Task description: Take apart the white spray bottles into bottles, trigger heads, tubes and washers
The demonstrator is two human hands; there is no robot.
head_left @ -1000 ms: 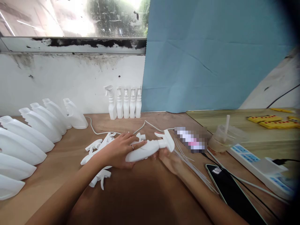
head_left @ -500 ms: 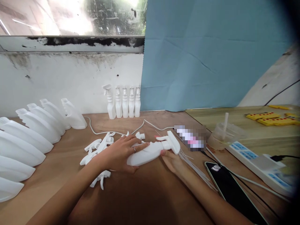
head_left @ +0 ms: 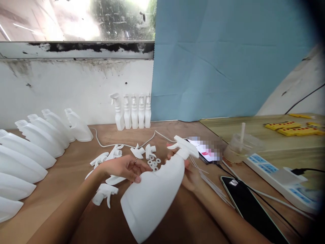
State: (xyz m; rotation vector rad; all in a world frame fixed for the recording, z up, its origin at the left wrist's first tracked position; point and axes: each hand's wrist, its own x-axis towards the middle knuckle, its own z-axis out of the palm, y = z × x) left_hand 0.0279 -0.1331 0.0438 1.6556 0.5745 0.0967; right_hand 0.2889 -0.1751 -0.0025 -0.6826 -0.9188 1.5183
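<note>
A white spray bottle is tilted in front of me, its base toward me and its trigger head up and to the right. My right hand is closed round the neck just below the trigger head, some fingers hidden behind it. With thumb and fingers, my left hand grips the bottle's left edge. Loose white trigger heads lie around and behind my left hand. Several small white ring washers rest on the table just beyond the bottle.
White bottles without heads stand in a row on the left. Several bottles fitted with heads stand against the wall. To the right are thin white tubes, a lit phone, a dark phone, a plastic cup and a power strip.
The spray bottle has turned from nearly flat to a steeper tilt, its base swinging down toward me. My left hand has shifted left, from over its body to its edge, uncovering the washers.
</note>
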